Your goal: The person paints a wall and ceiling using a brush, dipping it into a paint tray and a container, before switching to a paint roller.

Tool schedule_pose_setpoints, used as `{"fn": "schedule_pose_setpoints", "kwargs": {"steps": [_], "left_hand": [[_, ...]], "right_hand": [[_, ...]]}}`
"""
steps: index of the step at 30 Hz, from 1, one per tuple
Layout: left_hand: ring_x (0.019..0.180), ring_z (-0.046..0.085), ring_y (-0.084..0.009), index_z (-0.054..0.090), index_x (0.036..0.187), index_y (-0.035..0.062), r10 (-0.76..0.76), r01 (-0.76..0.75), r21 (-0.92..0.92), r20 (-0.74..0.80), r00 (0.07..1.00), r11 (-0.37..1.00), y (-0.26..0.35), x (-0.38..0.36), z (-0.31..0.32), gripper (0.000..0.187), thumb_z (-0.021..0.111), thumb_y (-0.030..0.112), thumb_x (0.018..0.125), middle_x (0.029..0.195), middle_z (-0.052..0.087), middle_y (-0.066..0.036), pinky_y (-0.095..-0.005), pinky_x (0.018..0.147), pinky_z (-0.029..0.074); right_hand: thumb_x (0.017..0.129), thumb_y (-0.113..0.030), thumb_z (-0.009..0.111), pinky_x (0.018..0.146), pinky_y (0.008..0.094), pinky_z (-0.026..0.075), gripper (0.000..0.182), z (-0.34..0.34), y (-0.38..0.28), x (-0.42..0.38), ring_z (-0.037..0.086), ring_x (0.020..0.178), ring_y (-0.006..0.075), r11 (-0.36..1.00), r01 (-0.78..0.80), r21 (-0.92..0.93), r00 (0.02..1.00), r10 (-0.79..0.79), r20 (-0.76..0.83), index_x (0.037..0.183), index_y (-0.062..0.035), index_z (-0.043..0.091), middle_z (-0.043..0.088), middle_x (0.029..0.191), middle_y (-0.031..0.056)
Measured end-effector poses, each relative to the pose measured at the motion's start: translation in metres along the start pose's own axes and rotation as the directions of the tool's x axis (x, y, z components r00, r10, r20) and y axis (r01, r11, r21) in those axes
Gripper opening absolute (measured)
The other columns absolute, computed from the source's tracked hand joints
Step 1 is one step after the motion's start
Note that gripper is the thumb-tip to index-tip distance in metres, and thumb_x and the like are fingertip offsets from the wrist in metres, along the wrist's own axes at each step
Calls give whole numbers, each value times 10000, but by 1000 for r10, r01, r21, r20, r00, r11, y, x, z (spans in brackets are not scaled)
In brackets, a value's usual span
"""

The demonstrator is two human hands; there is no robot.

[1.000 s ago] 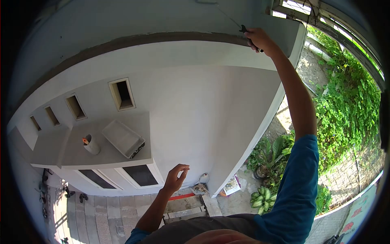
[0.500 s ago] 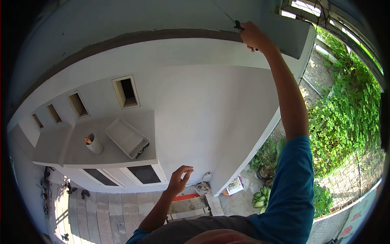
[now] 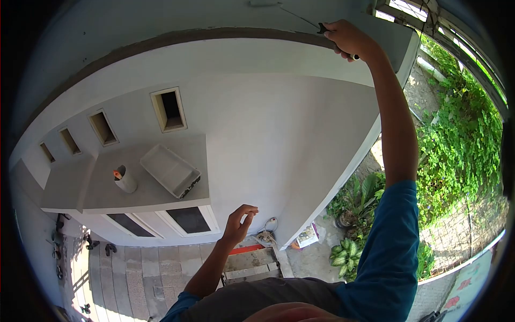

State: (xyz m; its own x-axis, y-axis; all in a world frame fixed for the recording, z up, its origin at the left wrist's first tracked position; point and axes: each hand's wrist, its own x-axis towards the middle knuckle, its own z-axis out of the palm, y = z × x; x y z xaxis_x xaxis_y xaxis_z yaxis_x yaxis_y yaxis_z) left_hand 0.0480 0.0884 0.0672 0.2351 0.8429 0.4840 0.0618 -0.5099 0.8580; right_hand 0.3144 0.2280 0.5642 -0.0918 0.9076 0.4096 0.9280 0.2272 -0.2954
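My right hand [image 3: 348, 42] is raised high at the upper right, its fingers wrapped round the dark handle of a paint roller. From that handle a thin metal rod runs left to the roller head [image 3: 264, 3], which lies against the grey-blue surface [image 3: 188, 16] at the top edge of the view. My left hand [image 3: 240, 222] hangs in the air in front of the white wall [image 3: 252, 145], fingers loosely curved and apart, holding nothing.
A white paint tray [image 3: 170, 170] and a white cup [image 3: 126, 181] with an orange-tipped tool stand on a grey ledge [image 3: 102, 190]. Square openings [image 3: 168, 110] line the wall. Below are steps [image 3: 252, 263]; plants [image 3: 346, 256] and a wire fence lie right.
My right hand has shifted slightly up and right, and the roller head now shows at the top. My left hand is a little higher in view. The camera view has shifted a little.
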Motion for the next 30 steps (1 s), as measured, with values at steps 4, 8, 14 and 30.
{"fn": "schedule_pose_setpoints", "kwargs": {"steps": [4,8,14,30], "left_hand": [[982,680,-219,644,1127,-6,-15,15,-28,-15,1000,999,-1,-9,-2,197,538,120,1019,1043,700,-136,-345,898,518],[977,679,-220,645,1123,-7,-29,29,-12,-7,1000,1000,0,-11,-5,216,527,145,1025,1048,698,-137,-348,896,517],[972,679,-221,647,1123,-5,-20,20,-20,-8,1000,1000,3,-7,-4,222,527,154,1027,1041,699,-137,-351,893,517],[963,673,-223,650,1106,-7,-25,25,-10,2,1000,1000,-1,-9,-9,211,527,142,1021,1036,694,-138,-341,882,514]], "right_hand": [[1057,-211,463,454,351,463,406,15,22,-3,536,481,155,996,-61,65,996,66,-68,1434,-68,512,561,651,61],[1055,-200,463,450,348,466,392,16,32,2,545,493,154,993,-61,101,994,70,-87,1411,-50,521,566,666,66],[1027,-154,492,451,357,494,318,8,30,49,573,469,182,989,-23,146,984,48,-173,1288,2,581,579,656,90],[1034,-202,510,387,351,425,435,3,84,44,511,418,163,979,16,205,985,19,-169,1455,-95,508,516,552,60]]}}
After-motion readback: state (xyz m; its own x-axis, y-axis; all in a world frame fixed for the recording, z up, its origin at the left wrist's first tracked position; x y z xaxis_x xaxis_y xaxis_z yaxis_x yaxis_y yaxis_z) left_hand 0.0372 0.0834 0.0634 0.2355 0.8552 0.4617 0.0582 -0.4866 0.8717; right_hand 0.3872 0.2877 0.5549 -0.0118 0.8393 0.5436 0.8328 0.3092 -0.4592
